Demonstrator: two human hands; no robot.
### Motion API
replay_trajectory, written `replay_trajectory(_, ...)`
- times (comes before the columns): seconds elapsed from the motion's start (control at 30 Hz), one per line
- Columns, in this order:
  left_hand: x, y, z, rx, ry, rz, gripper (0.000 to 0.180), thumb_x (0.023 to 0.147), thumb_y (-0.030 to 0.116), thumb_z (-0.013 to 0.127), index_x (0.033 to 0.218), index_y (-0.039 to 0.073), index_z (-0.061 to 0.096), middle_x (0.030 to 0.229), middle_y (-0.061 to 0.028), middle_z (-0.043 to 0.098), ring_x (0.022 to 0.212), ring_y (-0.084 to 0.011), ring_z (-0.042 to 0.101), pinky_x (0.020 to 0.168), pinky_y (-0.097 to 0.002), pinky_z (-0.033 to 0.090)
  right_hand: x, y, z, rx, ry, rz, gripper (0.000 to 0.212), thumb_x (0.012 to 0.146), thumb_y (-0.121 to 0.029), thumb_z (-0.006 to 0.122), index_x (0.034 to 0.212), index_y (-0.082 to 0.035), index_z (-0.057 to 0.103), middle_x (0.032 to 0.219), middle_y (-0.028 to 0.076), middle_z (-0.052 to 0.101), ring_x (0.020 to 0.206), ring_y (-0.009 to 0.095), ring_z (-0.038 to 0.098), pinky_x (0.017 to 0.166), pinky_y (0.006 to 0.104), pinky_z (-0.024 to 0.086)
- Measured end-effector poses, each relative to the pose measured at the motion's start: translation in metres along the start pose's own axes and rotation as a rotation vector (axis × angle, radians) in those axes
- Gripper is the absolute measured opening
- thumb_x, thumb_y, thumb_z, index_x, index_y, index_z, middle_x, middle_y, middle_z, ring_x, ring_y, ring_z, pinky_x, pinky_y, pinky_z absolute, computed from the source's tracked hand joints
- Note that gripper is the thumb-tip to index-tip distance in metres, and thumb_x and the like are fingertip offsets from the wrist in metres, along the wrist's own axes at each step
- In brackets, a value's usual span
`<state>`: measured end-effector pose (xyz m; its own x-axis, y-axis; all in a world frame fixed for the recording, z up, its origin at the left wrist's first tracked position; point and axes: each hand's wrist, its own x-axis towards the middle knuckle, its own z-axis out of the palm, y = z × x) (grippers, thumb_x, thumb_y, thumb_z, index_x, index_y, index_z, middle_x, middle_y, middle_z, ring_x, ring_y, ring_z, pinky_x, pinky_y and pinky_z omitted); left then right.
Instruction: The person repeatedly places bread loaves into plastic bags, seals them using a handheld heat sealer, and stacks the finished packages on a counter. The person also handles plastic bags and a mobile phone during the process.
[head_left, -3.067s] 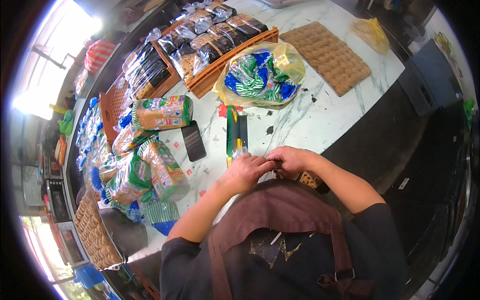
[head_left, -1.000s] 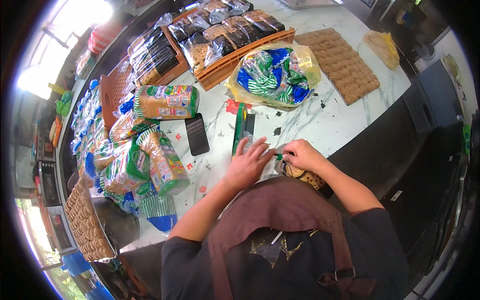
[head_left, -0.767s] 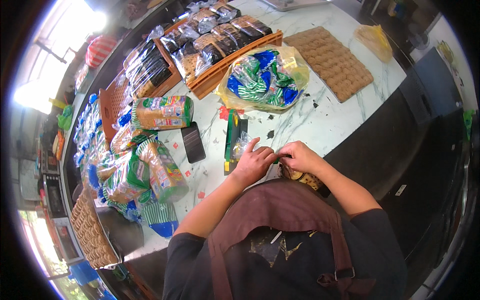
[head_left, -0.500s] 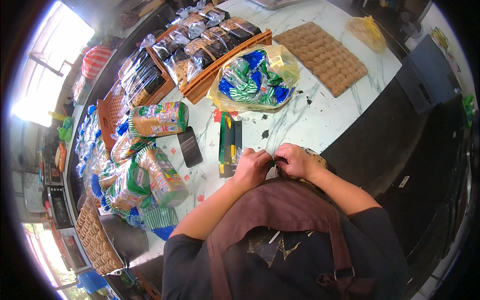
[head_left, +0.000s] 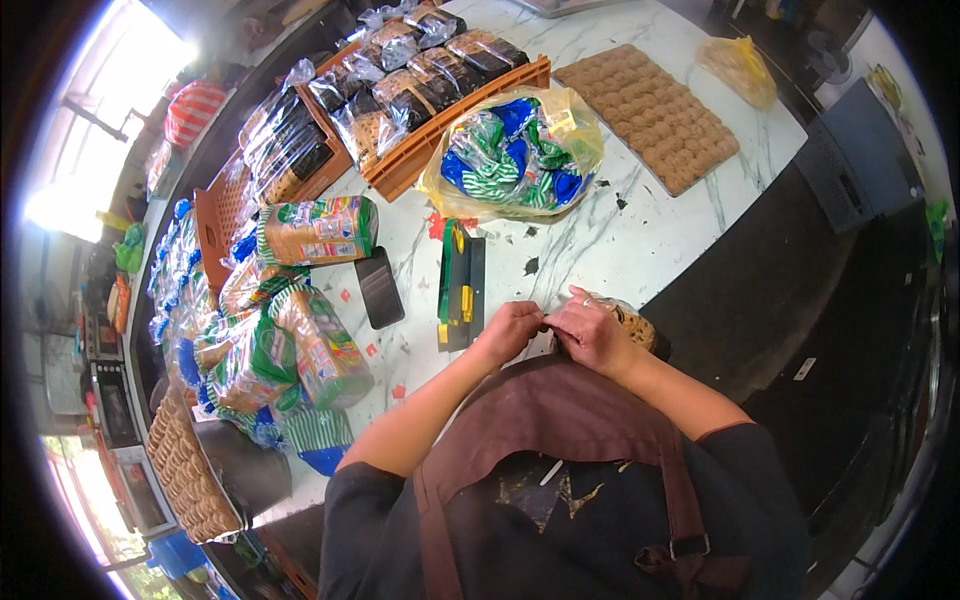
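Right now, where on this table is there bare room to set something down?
Bare tabletop lies between the open yellow bag, the brown rolls and the right hand, bar a few dark scraps. The left is crowded with bagged loaves and, beyond, orange crates.

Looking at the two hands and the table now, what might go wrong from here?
The speckled package beside the right hand sits close to the table edge, so a nudge could perhaps tip it off.

The phone lies next to a bagged loaf; if that loaf rolled, it might push or cover the phone.

Dark scraps lie ahead of the hands and might stick to the packaging.
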<state>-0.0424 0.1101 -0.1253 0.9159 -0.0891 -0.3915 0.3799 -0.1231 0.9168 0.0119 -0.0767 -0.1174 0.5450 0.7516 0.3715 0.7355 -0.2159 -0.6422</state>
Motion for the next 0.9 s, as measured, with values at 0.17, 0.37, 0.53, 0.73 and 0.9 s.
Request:
replay_trajectory(0.17, 0.0, 0.014, -0.007, 0.044, 0.008, 0.149, 0.016, 0.092, 0.008, 0.051, 0.107, 0.003, 0.052, 0.075, -0.0055, 0.052, 0.066, -0.013, 0.051, 0.06, -0.0279, 0.042, 0.008, 0.002, -0.004, 0.079, -0.06, 0.173, 0.02, 0.075, 0.006, 0.064, 0.093, -0.002, 0.067, 0.077, 0.013, 0.06, 0.08, 0.031, 0.062, 0.088, 0.0394, 0.049)
replay_trajectory(0.37, -0.011, 0.041, -0.018, 0.694, -0.118, 0.626, 0.038, 0.083, -0.002, 0.052, 0.118, 0.012, 0.054, 0.081, -0.0047, 0.06, 0.077, -0.0221, 0.059, 0.072, -0.0331, 0.042, 0.032, 0.024, -0.019, 0.407, -0.556, 0.426, 0.022, 0.076, 0.003, 0.059, 0.096, 0.0, 0.066, 0.082, 0.012, 0.066, 0.079, 0.021, 0.063, 0.072, 0.0339, 0.048)
replay_trajectory(0.53, -0.003, 0.039, -0.027, 1.157, -0.136, 0.995, 0.03, 0.077, 0.01, 0.06, 0.104, 0.022, 0.066, 0.085, 0.0048, 0.059, 0.076, -0.014, 0.058, 0.072, -0.032, 0.04, 0.042, 0.036, -0.017, 0.485, -0.771, 0.454, 0.028, 0.072, 0.005, 0.056, 0.098, 0.001, 0.063, 0.083, 0.013, 0.067, 0.079, 0.02, 0.061, 0.072, 0.0345, 0.047)
replay_trajectory(0.73, -0.006, 0.024, -0.023, 1.148, -0.056, 0.952, 0.021, 0.077, 0.014, 0.06, 0.097, 0.017, 0.064, 0.077, 0.0027, 0.056, 0.073, -0.0154, 0.058, 0.071, -0.0329, 0.039, 0.039, 0.034, -0.014, 0.369, -0.775, 0.464, 0.021, 0.08, -0.004, 0.062, 0.101, 0.001, 0.064, 0.089, 0.018, 0.068, 0.084, 0.026, 0.065, 0.075, 0.0369, 0.049)
replay_trajectory(0.9, -0.009, 0.018, -0.005, 1.062, 0.1, 0.652, 0.008, 0.083, 0.019, 0.06, 0.085, 0.012, 0.057, 0.075, -0.0046, 0.062, 0.071, -0.0233, 0.063, 0.07, -0.0368, 0.039, 0.024, 0.023, -0.008, 0.078, -0.481, 0.349, 0.016, 0.082, -0.015, 0.066, 0.085, 0.001, 0.067, 0.087, 0.021, 0.065, 0.087, 0.041, 0.061, 0.077, 0.0456, 0.049)
